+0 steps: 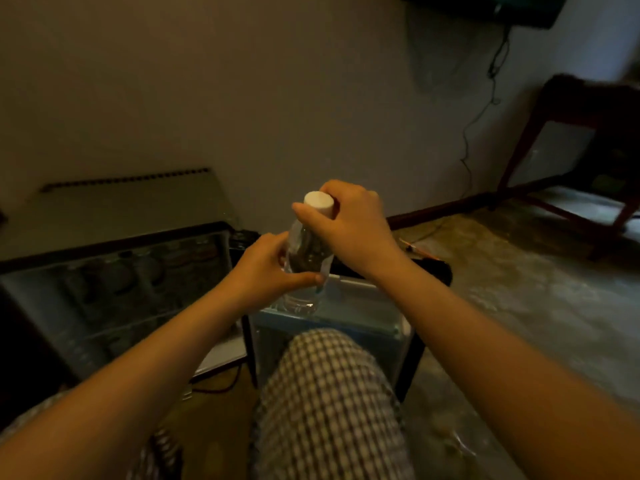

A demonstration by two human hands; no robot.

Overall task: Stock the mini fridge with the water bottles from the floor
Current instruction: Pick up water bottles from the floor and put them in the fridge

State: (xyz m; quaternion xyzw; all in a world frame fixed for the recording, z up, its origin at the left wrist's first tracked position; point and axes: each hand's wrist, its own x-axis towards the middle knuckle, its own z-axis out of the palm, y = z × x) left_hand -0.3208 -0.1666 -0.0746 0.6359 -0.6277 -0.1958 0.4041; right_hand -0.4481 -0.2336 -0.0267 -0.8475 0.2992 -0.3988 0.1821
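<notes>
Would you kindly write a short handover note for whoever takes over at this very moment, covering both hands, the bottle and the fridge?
Left hand: holds the water bottle round its body.
Right hand: grips the same bottle at its white cap.
The bottle is upright, its base just above the rack of the open fridge door; whether it touches is unclear.
The mini fridge stands open to the left, with dim shapes already on its shelves.
Done: one bottle picked up.
Left: set it in the fridge, then fetch the rest; no other floor bottles are clearly in view.
</notes>
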